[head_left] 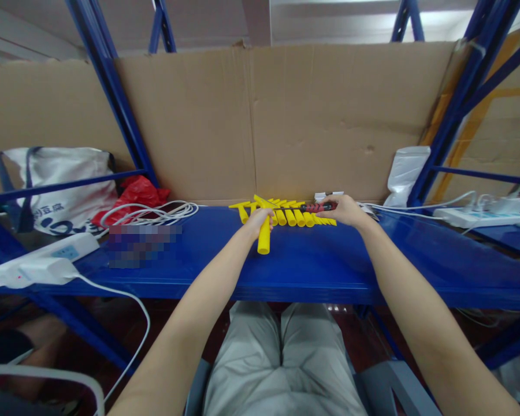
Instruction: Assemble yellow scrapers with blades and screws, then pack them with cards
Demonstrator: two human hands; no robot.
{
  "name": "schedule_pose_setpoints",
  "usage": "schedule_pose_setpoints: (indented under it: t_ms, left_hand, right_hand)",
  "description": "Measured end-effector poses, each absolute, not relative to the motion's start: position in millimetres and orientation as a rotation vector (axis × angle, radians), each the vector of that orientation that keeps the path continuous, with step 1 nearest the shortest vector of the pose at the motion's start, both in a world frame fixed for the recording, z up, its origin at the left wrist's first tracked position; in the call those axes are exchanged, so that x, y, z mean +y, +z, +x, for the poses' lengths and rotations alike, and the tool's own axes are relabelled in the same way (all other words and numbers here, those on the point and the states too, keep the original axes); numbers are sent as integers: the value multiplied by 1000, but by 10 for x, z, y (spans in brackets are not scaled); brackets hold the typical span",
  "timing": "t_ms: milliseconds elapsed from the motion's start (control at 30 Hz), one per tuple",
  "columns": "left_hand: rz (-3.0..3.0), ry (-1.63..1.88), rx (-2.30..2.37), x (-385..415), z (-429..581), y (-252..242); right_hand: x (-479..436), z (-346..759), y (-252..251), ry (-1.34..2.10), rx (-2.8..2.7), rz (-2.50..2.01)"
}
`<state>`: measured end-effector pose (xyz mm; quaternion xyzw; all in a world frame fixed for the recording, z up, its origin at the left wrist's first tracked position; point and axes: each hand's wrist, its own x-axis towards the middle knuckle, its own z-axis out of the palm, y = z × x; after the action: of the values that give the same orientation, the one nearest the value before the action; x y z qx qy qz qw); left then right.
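Note:
My left hand (260, 219) is wrapped round a yellow T-shaped piece with a tubular handle (264, 240), whose round end points toward me. In my right hand (346, 209) is a screwdriver (319, 207) with a red and black handle. Its thin shaft points left, to the head of the yellow piece; whether the tip touches is too small to make out. Behind and between the hands, a row of similar yellow pieces (301, 218) lies side by side on the blue shelf (316, 260), partly hidden by my left hand.
Cardboard (320, 115) walls off the back. At left are a coiled white cable (169, 215), a red plastic bag (138, 193), a white cloth bag (69, 179) and a power strip (47, 260). A white pouch (406, 173) and another strip (481, 217) stand right, near blue posts.

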<state>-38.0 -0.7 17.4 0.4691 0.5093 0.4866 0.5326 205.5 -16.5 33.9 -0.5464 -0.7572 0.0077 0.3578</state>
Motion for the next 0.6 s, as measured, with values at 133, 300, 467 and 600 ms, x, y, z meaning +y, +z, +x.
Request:
schedule_pose_setpoints:
  t_ms: [133, 300, 467, 600]
  left_hand:
    - [1186, 1177, 1263, -11, -376, 173]
    - [1263, 1140, 1277, -39, -360, 168]
    - [1293, 1134, 1287, -42, -352, 158]
    - [1303, 1138, 1298, -34, -350, 149]
  right_hand:
    - [-95, 2117, 288, -107, -1866, -1337]
    - [-54, 2120, 231, -194, -1896, -1318]
    - [-69, 2092, 225, -182, -1932, -1306]
    - [-91, 2063, 229, -169, -1941, -1339]
